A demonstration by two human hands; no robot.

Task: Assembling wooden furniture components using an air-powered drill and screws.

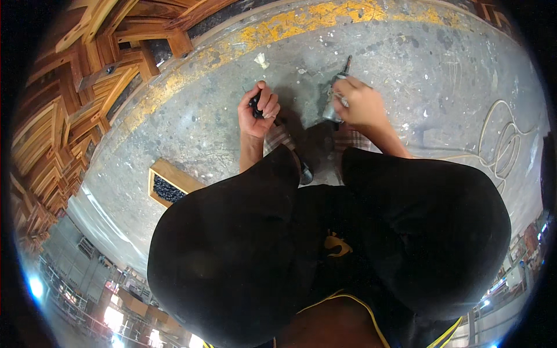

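Note:
My left hand (259,111) is held palm up above the floor, its fingers curled round several small black pieces (255,104). To its right, my right hand (364,104) is closed at the side of a silver power screwdriver (331,110), whose long dark bit points away from me. That hand is a little smeared by motion. By my left knee stands a wooden box (190,181) holding many small black parts (166,189); my leg hides its near end.
Stacked wooden frames (110,69) line the left and far left. A yellow painted strip (307,20) crosses the grey floor (197,110). A pale scrap (261,60) lies beyond my left hand. On the right is a coiled pale hose (499,145). My bent knees fill the near middle.

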